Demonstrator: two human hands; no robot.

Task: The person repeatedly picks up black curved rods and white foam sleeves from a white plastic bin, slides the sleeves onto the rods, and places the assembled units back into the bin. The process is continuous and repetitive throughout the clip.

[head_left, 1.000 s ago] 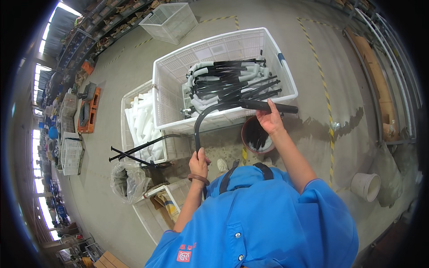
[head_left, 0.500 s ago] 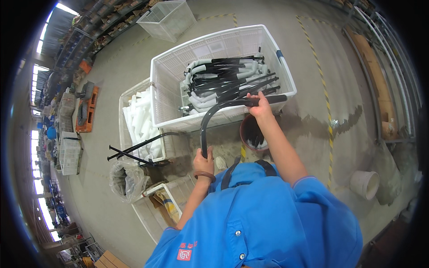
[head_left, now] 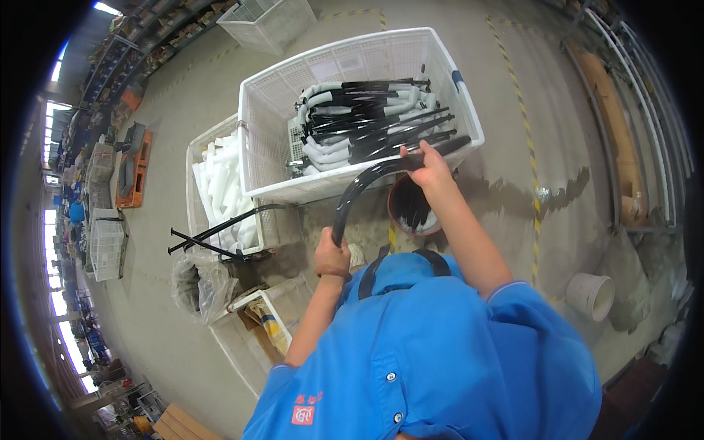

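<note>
A bent, glossy black tube [head_left: 357, 192] is held in both hands in front of the large white crate. My left hand [head_left: 332, 254] wraps round its lower, downward end. Farther along, my right hand [head_left: 431, 167] grips the straight stretch, and the tube's far end sticks out past it to the right over the crate's rim. Inside the large white crate [head_left: 293, 79] lie several black tubes [head_left: 367, 132], many partly covered with white foam sleeves [head_left: 328, 152].
Left of it, a smaller white crate [head_left: 192, 158] holds white foam pieces [head_left: 220, 191], with black rods [head_left: 213, 233] across its near corner. A reddish bucket [head_left: 396, 213] with dark pieces stands below my right hand. A clear plastic bag [head_left: 213, 293] and open crate [head_left: 242, 345] lie near left.
The tube has shifted slightly in my hands, its lower bend now nearer my left hand. The right hand keeps its hold, a little higher in view. The whole scene has drifted slightly up and left.
</note>
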